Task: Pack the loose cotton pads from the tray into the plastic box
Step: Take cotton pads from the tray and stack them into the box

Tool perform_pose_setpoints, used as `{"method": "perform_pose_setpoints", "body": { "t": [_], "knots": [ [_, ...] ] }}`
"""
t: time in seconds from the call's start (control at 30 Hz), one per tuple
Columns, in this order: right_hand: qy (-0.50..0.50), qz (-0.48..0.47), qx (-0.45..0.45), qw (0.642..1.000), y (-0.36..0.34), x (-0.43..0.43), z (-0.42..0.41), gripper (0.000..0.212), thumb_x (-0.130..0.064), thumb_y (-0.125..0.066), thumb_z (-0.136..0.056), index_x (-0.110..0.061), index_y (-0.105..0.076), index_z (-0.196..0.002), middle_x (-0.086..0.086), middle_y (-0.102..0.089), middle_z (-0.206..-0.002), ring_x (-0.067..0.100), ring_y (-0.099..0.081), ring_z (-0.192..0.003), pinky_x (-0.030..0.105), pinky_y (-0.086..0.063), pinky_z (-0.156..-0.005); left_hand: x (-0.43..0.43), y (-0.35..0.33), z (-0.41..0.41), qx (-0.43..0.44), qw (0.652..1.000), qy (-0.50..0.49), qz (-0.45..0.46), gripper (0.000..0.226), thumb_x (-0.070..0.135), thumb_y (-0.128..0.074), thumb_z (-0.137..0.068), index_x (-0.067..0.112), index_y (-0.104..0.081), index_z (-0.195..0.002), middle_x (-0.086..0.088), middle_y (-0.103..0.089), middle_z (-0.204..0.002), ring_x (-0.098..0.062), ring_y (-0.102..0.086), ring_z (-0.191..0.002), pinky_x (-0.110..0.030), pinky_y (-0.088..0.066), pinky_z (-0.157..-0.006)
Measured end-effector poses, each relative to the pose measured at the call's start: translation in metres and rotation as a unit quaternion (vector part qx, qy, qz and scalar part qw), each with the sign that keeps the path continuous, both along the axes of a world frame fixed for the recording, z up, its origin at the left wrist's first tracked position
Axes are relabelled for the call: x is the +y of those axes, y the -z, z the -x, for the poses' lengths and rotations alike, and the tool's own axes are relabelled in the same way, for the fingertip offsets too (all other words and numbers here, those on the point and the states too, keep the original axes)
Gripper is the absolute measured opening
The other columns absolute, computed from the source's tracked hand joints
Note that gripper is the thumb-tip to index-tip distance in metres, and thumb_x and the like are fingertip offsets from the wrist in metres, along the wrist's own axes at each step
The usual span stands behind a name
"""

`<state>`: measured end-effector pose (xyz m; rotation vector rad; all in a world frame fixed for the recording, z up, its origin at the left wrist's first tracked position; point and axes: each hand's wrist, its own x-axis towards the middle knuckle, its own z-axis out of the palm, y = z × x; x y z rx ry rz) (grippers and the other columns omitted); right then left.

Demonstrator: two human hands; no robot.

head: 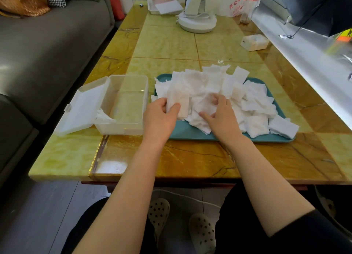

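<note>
— From where is the scene seen?
— It is seen from a camera worn on the head, aimed forward and down at the table (190, 158).
— How near is it held?
— Close: the tray (182, 132) is centred, and the table's far end is still taken in by the wide lens.

Black sleeve (323, 232), black trousers (85, 227), cream perforated clogs (159, 212).
</note>
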<state>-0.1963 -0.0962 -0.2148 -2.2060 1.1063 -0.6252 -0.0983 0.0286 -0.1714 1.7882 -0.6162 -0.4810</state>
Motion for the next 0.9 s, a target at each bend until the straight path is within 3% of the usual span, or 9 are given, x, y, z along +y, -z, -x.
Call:
{"method": "perform_pose_setpoints", "body": {
  "t": [0.13,0.23,0.33,0.4,0.53,0.67,0.73,0.83,0.9],
  "knots": [
    [0.023,0.009,0.035,0.999,-0.002,-0.003,0.003,0.032,-0.022,-0.065,-0.087,-0.014,-0.056,-0.117,0.001,-0.058,-0.103,0.02,-0.055,-0.099,0.025,-0.036,-0.076,0.001,0.001,-0.001,-0.004,1.0,-0.004,-0.01,0.014,0.017,-0.057,-0.094,0.01,-0.064,-0.104,0.001,-0.063,-0.087,-0.016,-0.059,-0.083,-0.034,-0.052,-0.078],
    [0.029,0.047,0.053,0.997,-0.003,-0.004,0.004,0.017,-0.027,-0.061,-0.09,-0.015,-0.063,-0.102,0.001,-0.057,-0.101,0.019,-0.055,-0.093,0.026,-0.035,-0.072,0.001,0.002,-0.003,-0.002,1.0,-0.009,-0.012,0.012,0.017,-0.057,-0.093,0.011,-0.064,-0.102,0.0,-0.062,-0.083,-0.017,-0.058,-0.079,-0.036,-0.052,-0.078],
    [0.02,0.06,0.016,0.998,-0.004,-0.005,0.002,0.014,-0.026,-0.06,-0.091,-0.014,-0.062,-0.098,0.0,-0.054,-0.098,0.017,-0.053,-0.088,0.023,-0.035,-0.072,0.001,0.002,-0.003,-0.001,1.0,-0.013,-0.013,0.02,0.017,-0.057,-0.094,0.006,-0.064,-0.108,-0.001,-0.062,-0.088,-0.018,-0.059,-0.083,-0.037,-0.053,-0.081],
    [0.023,0.053,-0.061,0.996,-0.011,-0.001,0.001,0.007,-0.022,-0.059,-0.092,-0.015,-0.059,-0.094,-0.004,-0.057,-0.089,0.012,-0.052,-0.079,0.016,-0.034,-0.065,0.0,0.002,-0.003,0.007,1.0,-0.02,-0.008,0.019,0.017,-0.056,-0.094,0.007,-0.064,-0.109,0.001,-0.062,-0.088,-0.018,-0.06,-0.085,-0.039,-0.054,-0.084],
    [0.024,-0.12,-0.245,0.962,-0.031,0.013,0.004,0.003,-0.02,-0.06,-0.091,-0.017,-0.061,-0.092,-0.01,-0.06,-0.078,0.001,-0.052,-0.065,0.008,-0.04,-0.06,0.001,0.003,-0.004,0.02,1.0,-0.02,-0.005,0.006,0.016,-0.056,-0.093,0.018,-0.06,-0.09,0.007,-0.059,-0.079,-0.018,-0.061,-0.085,-0.042,-0.054,-0.086],
    [0.017,-0.249,-0.293,0.923,-0.04,0.017,0.011,0.007,-0.024,-0.061,-0.091,-0.019,-0.062,-0.087,-0.01,-0.056,-0.069,0.002,-0.048,-0.057,0.016,-0.04,-0.057,-0.002,0.003,0.0,0.016,1.0,-0.01,-0.014,0.028,0.018,-0.056,-0.093,0.03,-0.048,-0.069,-0.003,-0.063,-0.085,-0.027,-0.064,-0.093,-0.048,-0.053,-0.086],
    [0.045,-0.194,-0.274,0.941,-0.037,0.016,0.009,0.007,-0.025,-0.061,-0.091,-0.018,-0.061,-0.089,-0.008,-0.058,-0.078,0.002,-0.049,-0.062,0.011,-0.04,-0.057,-0.004,0.004,0.001,0.007,1.0,-0.007,-0.017,0.028,0.019,-0.056,-0.094,0.03,-0.047,-0.069,-0.01,-0.066,-0.094,-0.027,-0.064,-0.094,-0.049,-0.052,-0.086],
    [0.073,-0.01,-0.148,0.986,-0.028,0.015,0.007,0.004,-0.026,-0.058,-0.092,-0.023,-0.056,-0.094,-0.005,-0.055,-0.096,0.002,-0.046,-0.067,0.006,-0.035,-0.063,-0.005,0.005,0.001,0.0,1.0,-0.007,-0.014,0.028,0.019,-0.055,-0.094,0.03,-0.047,-0.07,-0.003,-0.064,-0.089,-0.024,-0.063,-0.093,-0.047,-0.053,-0.086],
    [0.068,0.004,-0.139,0.988,-0.027,0.015,0.007,0.002,-0.024,-0.058,-0.092,-0.022,-0.058,-0.093,-0.006,-0.056,-0.092,0.001,-0.046,-0.068,0.006,-0.035,-0.062,-0.006,0.005,0.0,0.006,1.0,-0.007,-0.01,0.029,0.019,-0.055,-0.094,0.032,-0.046,-0.069,0.005,-0.06,-0.081,-0.019,-0.062,-0.088,-0.044,-0.054,-0.086]
  ]
}}
